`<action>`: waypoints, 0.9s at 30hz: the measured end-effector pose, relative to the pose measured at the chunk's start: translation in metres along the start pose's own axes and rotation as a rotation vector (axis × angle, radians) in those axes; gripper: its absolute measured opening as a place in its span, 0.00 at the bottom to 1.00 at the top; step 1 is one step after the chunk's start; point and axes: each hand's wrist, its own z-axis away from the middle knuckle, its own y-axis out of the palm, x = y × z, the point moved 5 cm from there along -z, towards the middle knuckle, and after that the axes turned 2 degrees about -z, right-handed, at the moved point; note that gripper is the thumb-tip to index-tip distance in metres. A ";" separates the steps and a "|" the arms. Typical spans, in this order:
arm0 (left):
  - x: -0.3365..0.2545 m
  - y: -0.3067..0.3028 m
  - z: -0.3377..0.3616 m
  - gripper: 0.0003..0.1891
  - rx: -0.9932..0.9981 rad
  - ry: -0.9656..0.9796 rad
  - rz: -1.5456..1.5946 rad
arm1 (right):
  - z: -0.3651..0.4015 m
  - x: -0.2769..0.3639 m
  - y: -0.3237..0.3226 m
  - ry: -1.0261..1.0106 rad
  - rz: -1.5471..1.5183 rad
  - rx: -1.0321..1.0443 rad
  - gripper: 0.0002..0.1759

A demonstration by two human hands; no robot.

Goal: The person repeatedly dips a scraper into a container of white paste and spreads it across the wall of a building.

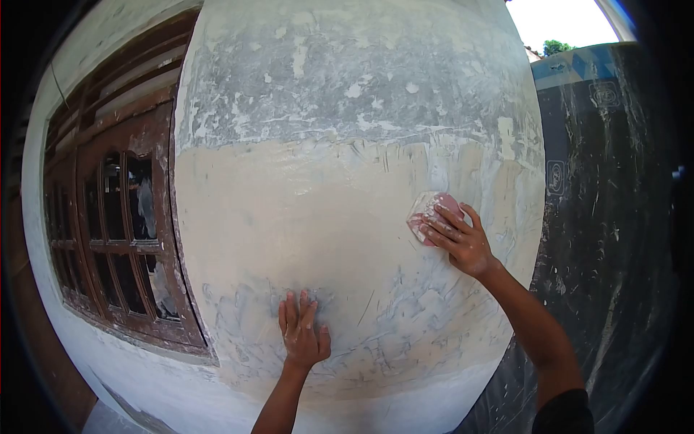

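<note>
My right hand (463, 242) presses a dusty reddish piece of sandpaper (426, 210) flat against the wall (289, 210), its fingers laid over the sheet. White powder coats the sandpaper and my fingers. Lower and to the left, my left hand (303, 336) rests on the same wall with fingers stretched upward and thumb apart, holding nothing. Between the hands the surface is cream-coloured and fairly smooth. Grey scrape marks and patches show below it, and a mottled grey band crosses the wall above.
A brown wooden window (116, 231) with small glass panes is set into the wall on the left. To the right stands a dark, white-streaked sheet (585, 217) with a blue strip along its top. Sky and a bit of green foliage show at the upper right.
</note>
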 end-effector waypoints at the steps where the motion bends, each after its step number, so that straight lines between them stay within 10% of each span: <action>1: 0.000 0.000 -0.001 0.28 -0.002 0.002 0.005 | 0.028 0.000 -0.006 0.035 0.021 0.042 0.32; 6: 0.001 0.001 0.001 0.27 0.006 -0.013 0.021 | 0.091 0.008 -0.043 0.151 -0.016 0.096 0.28; 16: 0.002 0.000 -0.002 0.28 -0.008 -0.030 0.008 | -0.152 0.006 -0.026 -0.044 -0.060 -0.201 0.29; 27: 0.001 0.002 -0.001 0.27 -0.002 -0.016 0.030 | 0.037 -0.042 -0.034 0.106 0.009 0.062 0.33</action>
